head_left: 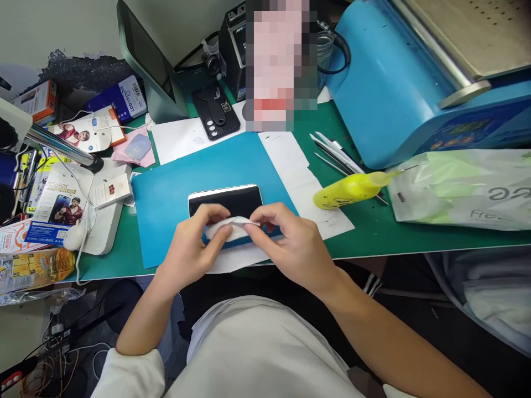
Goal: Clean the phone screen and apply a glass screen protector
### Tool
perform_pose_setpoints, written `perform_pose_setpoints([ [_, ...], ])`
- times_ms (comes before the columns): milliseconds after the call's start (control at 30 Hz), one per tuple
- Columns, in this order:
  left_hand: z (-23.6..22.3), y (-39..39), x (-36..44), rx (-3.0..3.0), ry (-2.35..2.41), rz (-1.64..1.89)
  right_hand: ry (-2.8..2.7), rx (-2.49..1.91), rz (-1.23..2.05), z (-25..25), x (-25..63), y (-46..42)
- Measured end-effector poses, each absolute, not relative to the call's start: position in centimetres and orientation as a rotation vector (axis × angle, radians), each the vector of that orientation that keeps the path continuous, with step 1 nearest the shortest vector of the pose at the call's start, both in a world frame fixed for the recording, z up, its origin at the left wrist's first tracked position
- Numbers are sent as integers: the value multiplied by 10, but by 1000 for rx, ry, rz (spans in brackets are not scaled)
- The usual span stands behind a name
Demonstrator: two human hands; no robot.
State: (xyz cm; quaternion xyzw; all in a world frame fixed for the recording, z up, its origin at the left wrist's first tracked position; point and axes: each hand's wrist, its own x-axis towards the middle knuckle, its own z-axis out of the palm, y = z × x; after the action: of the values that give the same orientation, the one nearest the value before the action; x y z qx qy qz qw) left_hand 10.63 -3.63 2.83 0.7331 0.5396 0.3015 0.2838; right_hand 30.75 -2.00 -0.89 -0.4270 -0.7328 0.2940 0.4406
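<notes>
A white folded tissue or wipe (236, 228) is pinched between both my hands above the table's front part. My left hand (199, 237) grips its left end between thumb and fingers. At its right end, my right hand (286, 235) pinches the edge in the same way. Just behind the tissue lies a smartphone (228, 200) with a dark screen and a light rim, its near part hidden by my hands. Under the phone is a blue mat (166, 221). A white paper sheet (238, 260) shows below my hands at the front edge.
To the right lie a yellow squeeze bottle (352, 190), several thin tools (338, 152) and a plastic wipes pack (464, 190). A large blue machine (373, 83) stands behind them. A black phone case (215, 110) and a tablet on a stand (149, 55) are at the back; boxes (62, 204) crowd the left.
</notes>
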Motion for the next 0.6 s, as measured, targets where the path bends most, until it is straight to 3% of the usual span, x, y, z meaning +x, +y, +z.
perform_pose_setpoints([
  [267,14,-13,112,2237,1715,599,-1873,-1252,445,-26,312,5],
  [600,24,-23,113,2390,1525,643,-1838,-904,418,-17,314,-6],
])
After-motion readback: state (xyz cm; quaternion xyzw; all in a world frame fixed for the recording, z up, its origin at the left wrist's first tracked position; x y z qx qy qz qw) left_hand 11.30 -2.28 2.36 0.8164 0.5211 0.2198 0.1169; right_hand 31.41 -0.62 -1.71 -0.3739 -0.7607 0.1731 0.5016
